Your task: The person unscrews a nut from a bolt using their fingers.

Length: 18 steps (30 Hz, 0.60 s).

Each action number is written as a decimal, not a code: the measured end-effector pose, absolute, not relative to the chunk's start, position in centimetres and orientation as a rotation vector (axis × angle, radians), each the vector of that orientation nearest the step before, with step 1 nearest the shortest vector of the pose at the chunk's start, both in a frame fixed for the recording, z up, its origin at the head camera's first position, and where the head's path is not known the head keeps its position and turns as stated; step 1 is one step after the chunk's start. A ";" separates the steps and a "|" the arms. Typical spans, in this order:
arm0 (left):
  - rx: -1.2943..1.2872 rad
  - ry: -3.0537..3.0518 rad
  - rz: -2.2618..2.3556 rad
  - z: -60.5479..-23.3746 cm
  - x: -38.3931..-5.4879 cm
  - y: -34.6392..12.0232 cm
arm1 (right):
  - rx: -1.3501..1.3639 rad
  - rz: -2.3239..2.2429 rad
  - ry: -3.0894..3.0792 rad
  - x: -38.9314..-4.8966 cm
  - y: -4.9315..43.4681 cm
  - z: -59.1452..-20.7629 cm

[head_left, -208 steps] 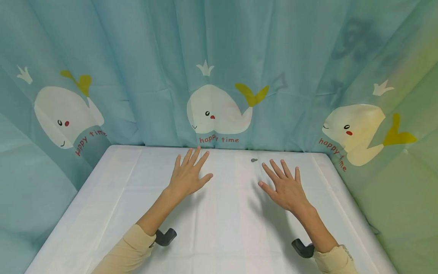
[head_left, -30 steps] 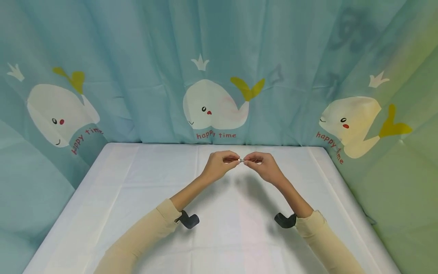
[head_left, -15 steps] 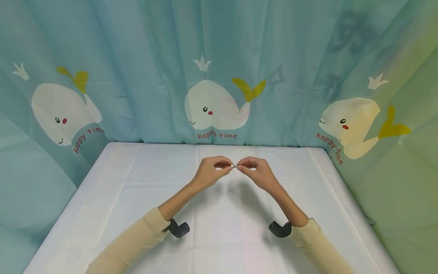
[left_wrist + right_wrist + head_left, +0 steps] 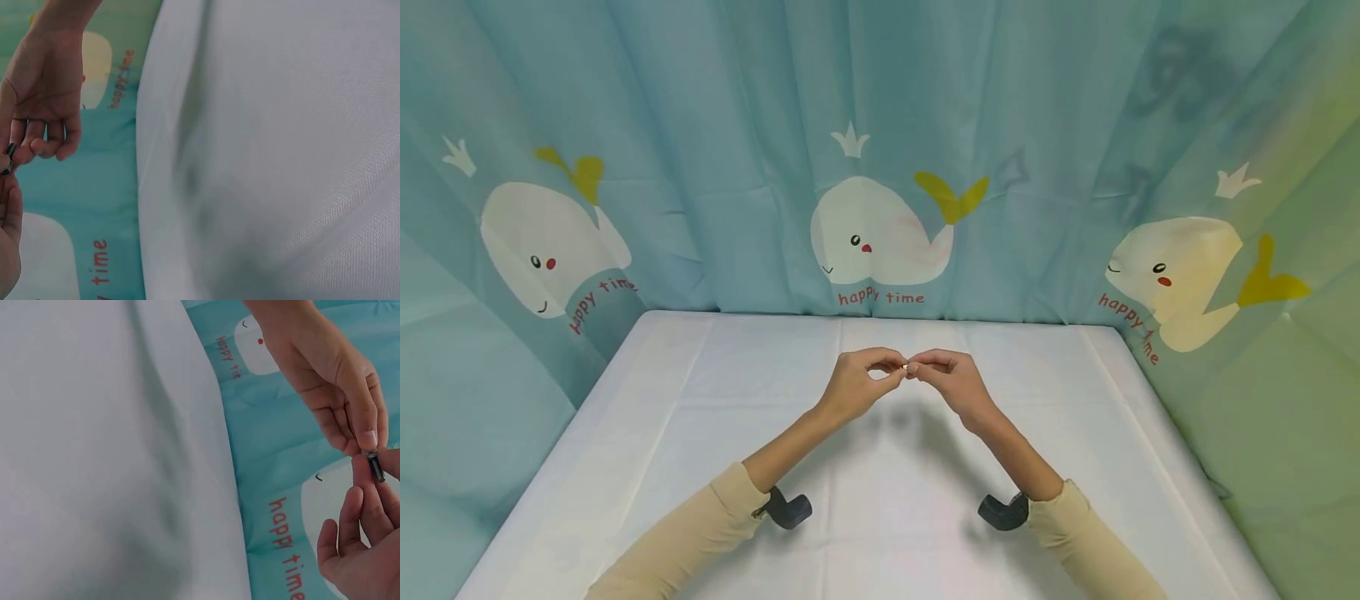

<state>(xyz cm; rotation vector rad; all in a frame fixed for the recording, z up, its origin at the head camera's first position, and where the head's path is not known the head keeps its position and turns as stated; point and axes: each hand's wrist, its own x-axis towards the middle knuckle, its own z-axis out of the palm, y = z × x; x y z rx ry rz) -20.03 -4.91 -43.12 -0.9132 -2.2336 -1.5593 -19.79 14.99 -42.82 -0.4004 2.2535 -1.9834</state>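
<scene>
Both hands meet over the far middle of the table, a small metal bolt [image 4: 907, 367] between their fingertips. My left hand [image 4: 855, 387] pinches one end with thumb and fingers. From the other side my right hand [image 4: 957, 387] pinches it too, and its fingertips touch or nearly touch those of the left. Most of the bolt is covered in the head view. In the right wrist view the dark shank of the bolt [image 4: 376, 467] shows between the fingertips. Only a dark sliver of the bolt [image 4: 10, 156] appears in the left wrist view.
A white cloth covers the table [image 4: 880, 517]. Behind and at both sides hangs a blue-green curtain [image 4: 745, 208] printed with whales. Black curved mounts sit at the left wrist [image 4: 790, 510] and the right wrist [image 4: 1002, 512].
Earlier the bolt lay on the table beside spread hands; now both hands hold it raised. Over the last second they shifted left and nearer, and the gap between their fingertips narrowed, hiding more bolt.
</scene>
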 end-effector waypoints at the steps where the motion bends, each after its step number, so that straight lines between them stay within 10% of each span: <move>1: -0.909 -2.237 -1.554 -43.1 -20.0 -5.0 | -0.404 -1.990 2.245 -19.8 14.9 -42.8; 18: -0.827 -2.282 -1.623 -42.9 -20.0 -5.6 | -0.540 -2.013 2.291 -19.6 14.3 -43.1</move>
